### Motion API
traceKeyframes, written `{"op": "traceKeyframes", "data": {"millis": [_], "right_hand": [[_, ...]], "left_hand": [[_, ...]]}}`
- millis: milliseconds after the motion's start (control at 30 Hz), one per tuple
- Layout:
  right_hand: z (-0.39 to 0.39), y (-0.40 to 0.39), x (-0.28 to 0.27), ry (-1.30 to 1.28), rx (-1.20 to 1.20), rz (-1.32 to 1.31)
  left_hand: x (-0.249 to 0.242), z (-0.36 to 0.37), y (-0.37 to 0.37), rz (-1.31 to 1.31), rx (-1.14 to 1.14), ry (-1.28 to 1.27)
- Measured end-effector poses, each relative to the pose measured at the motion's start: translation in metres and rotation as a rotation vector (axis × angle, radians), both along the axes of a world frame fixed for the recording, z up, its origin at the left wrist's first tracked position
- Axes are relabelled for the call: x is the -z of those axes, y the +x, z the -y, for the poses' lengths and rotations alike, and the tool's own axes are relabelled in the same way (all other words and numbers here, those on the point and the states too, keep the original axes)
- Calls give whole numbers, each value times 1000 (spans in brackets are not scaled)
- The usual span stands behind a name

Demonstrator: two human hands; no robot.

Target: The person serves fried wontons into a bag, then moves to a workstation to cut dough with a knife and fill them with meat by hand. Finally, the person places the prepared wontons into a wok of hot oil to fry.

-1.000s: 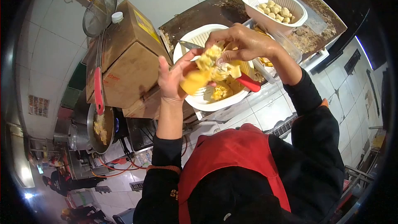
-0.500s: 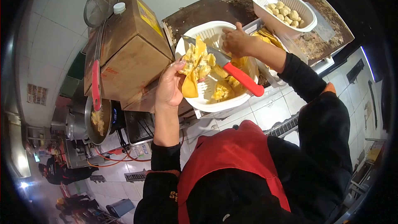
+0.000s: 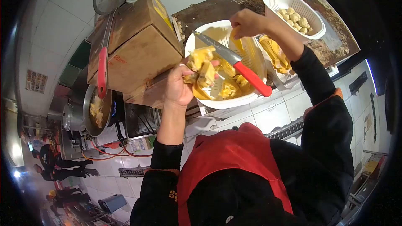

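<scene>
Yellow filled wrappers [image 3: 203, 65] rest bunched in my left hand [image 3: 180, 84], over the left side of a white ribbed basket [image 3: 226, 104]. My right hand [image 3: 248, 23] pinches a yellow wrapper sheet [image 3: 238, 43] above the basket's back right part. Across the basket lies a knife [image 3: 234, 58], its red handle toward the front right. More yellow folded pieces [image 3: 229, 88] sit inside the basket beneath the blade. To the right, a stack of yellow sheets [image 3: 274, 54] lies in clear plastic.
A second white basket [image 3: 272, 0] holds several pale balls at the back right. A cardboard box [image 3: 138, 50] stands left, with a red-handled strainer [image 3: 102, 67] against it. A pan [image 3: 96, 111] with food sits beyond. People [image 3: 58, 163] stand in the far left background.
My right hand has lifted slightly and now shows a yellow sheet in its fingers. The bundle in my left hand has changed shape. The whole view has shifted a little.
</scene>
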State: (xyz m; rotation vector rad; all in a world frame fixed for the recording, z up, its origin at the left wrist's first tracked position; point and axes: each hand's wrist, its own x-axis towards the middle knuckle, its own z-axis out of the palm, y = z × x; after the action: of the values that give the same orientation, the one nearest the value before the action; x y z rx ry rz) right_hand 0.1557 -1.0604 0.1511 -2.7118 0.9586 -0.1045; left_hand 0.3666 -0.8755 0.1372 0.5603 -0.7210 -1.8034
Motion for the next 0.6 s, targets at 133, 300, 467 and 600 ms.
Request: {"op": "traceKeyframes", "data": {"millis": [133, 300, 467, 600], "right_hand": [[-39, 9, -50, 302, -21, 389], [-102, 28, -69, 771, -90, 742], [-145, 33, -66, 789, -92, 605], [-174, 53, -49, 542, -110, 466]], "left_hand": [[0, -3, -23, -139, 126, -116], [-4, -16, -15, -282, 102, -174], [-11, -40, 26, -304, -31, -183], [-17, -68, 54, -200, -34, -214]]}}
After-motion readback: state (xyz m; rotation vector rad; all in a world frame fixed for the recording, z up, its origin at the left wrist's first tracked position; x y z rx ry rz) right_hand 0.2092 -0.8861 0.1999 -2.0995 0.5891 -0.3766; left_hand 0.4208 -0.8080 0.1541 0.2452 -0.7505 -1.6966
